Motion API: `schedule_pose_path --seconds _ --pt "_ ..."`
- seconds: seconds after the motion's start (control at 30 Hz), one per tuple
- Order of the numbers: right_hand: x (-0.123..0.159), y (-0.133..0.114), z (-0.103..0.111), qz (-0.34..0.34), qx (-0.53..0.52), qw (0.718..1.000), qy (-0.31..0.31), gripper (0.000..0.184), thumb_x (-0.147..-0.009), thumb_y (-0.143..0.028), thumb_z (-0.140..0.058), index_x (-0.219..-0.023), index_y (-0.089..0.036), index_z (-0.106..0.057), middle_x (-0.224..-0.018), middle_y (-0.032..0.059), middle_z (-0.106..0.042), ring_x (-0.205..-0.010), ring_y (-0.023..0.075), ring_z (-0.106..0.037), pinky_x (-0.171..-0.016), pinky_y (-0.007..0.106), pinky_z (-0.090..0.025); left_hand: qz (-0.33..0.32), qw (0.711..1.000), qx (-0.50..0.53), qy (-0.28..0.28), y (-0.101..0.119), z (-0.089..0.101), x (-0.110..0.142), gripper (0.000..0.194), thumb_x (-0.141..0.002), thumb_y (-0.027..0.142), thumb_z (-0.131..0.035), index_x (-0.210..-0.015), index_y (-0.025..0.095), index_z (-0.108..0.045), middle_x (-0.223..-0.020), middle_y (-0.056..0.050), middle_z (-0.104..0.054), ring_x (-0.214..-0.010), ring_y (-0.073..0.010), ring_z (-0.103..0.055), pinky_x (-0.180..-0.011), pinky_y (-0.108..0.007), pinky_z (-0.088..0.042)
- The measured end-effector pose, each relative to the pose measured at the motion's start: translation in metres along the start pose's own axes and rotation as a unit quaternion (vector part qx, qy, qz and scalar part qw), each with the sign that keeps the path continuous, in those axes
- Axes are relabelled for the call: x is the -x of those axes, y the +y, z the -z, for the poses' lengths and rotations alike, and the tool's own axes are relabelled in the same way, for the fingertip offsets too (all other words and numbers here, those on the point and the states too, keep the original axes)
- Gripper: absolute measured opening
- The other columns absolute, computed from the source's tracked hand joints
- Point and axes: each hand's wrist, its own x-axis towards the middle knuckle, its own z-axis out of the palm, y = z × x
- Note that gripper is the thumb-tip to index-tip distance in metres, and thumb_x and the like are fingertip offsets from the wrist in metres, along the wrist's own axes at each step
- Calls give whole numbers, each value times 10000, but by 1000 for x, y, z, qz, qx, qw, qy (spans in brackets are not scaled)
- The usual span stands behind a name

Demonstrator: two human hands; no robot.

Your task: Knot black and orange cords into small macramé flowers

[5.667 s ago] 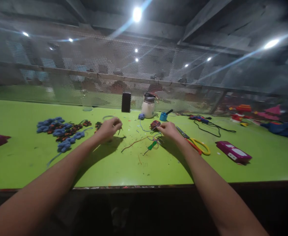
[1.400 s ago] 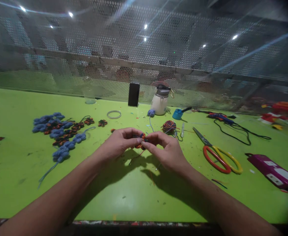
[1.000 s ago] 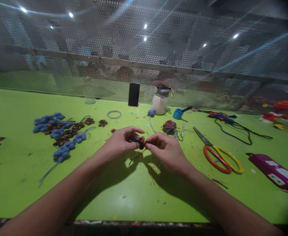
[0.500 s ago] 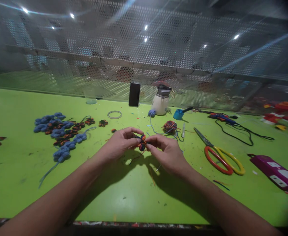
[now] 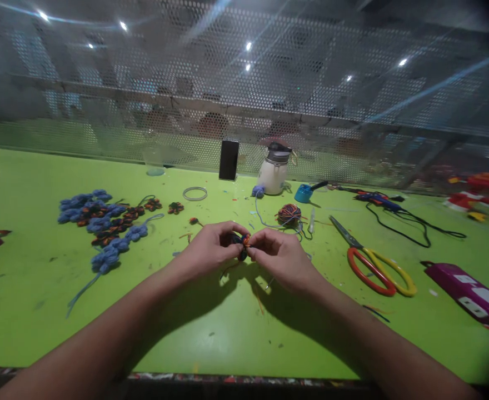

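Note:
A small crocheted flower (image 5: 244,240) in dark blue, red and orange yarn is pinched between both hands above the table's middle. My left hand (image 5: 216,244) grips it from the left with thumb and fingers. From the other side my right hand (image 5: 281,254) pinches its edge; a thin metal tip, perhaps a crochet hook (image 5: 268,284), pokes out below that hand. Fingertips cover part of the flower. A multicoloured yarn ball (image 5: 289,214) lies just beyond my right hand. To the left rest blue crocheted flowers (image 5: 105,260) and dark orange-and-black flowers (image 5: 175,208).
Large scissors (image 5: 372,269) with red and yellow handles lie right, near a purple power strip (image 5: 465,291). At the back stand a phone (image 5: 228,160), a white jug (image 5: 273,172) and a blue container (image 5: 303,193). A glue gun (image 5: 380,201) with its cord is back right.
My left hand has shifted slightly down and right, and its fingers have curled closer around the flower, which is turned and more covered. My right hand has barely moved.

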Motion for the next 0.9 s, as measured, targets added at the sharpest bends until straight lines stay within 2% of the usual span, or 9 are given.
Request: schedule_pose_path --seconds 0.07,0.13,0.27,0.37,0.5,0.63,0.73,0.8,0.9 --pt "2 -1 0 31 72 997 0 67 -695 -130 -584 -720 -166 -634 -677 30 -624 -628 145 -548 -613 295 -421 -4 999 -34 -1 -2 -1 0 176 -657 162 -595 -831 144 -612 -678 -22 -613 -589 -129 -536 -582 -265 -403" --pt "2 -2 0 33 92 995 -12 94 -675 -99 -569 -685 -172 -627 -640 19 -612 -598 137 -531 -582 283 -406 -1 999 -48 4 -4 -1 0 129 -643 147 -586 -770 148 -607 -642 -17 -601 -562 -124 -522 -554 -256 -391" --pt "-1 -1 3 -50 -17 997 -58 53 -644 -116 -589 -656 -167 -598 -618 2 -591 -573 118 -515 -543 253 -384 32 999 -16 8 -4 -1 0 98 -624 125 -580 -717 156 -591 -607 -18 -601 -527 -123 -516 -522 -251 -382" --pt "-3 1 4 -98 -92 989 -63 41 -636 -136 -607 -667 -158 -593 -608 -5 -587 -561 107 -513 -545 243 -377 34 999 14 -1 -2 -1 0 168 -635 149 -602 -803 152 -606 -650 -33 -623 -555 -136 -535 -545 -264 -392" --pt "-4 3 2 -88 -90 991 -41 48 -647 -120 -590 -675 -159 -584 -613 -5 -582 -556 106 -511 -546 248 -380 24 999 -1 -24 -1 -1 1 355 -669 176 -586 -1023 167 -607 -670 -29 -627 -561 -137 -520 -545 -259 -376" --pt "-3 4 -2 -48 -9 999 10 67 -652 -95 -575 -652 -161 -586 -610 2 -578 -554 111 -502 -542 257 -390 -3 998 -62 -9 -4 -1 0 192 -680 179 -560 -850 177 -649 -604 -16 -597 -537 -129 -491 -511 -237 -346" --pt "-2 4 -6 -9 53 998 36 97 -647 -74 -563 -625 -166 -582 -602 -1 -577 -563 114 -499 -547 258 -399 -18 995 -97 -6 -10 0 -3 44 -665 186 -576 -702 175 -597 -576 -2 -584 -524 -127 -486 -500 -228 -339" --pt "-2 5 -8 -6 53 998 46 112 -648 -65 -552 -621 -171 -574 -599 -10 -576 -560 108 -503 -541 248 -405 -2 996 -88 -33 -15 0 -6 54 -673 222 -592 -694 175 -574 -572 2 -582 -512 -128 -486 -490 -228 -341" --pt "-4 8 -11 -27 17 997 72 106 -655 -75 -561 -619 -175 -560 -598 -16 -576 -552 102 -514 -539 243 -421 2 998 -46 -45 -20 0 -9 116 -666 246 -631 -731 177 -564 -593 0 -581 -527 -134 -506 -498 -236 -363"
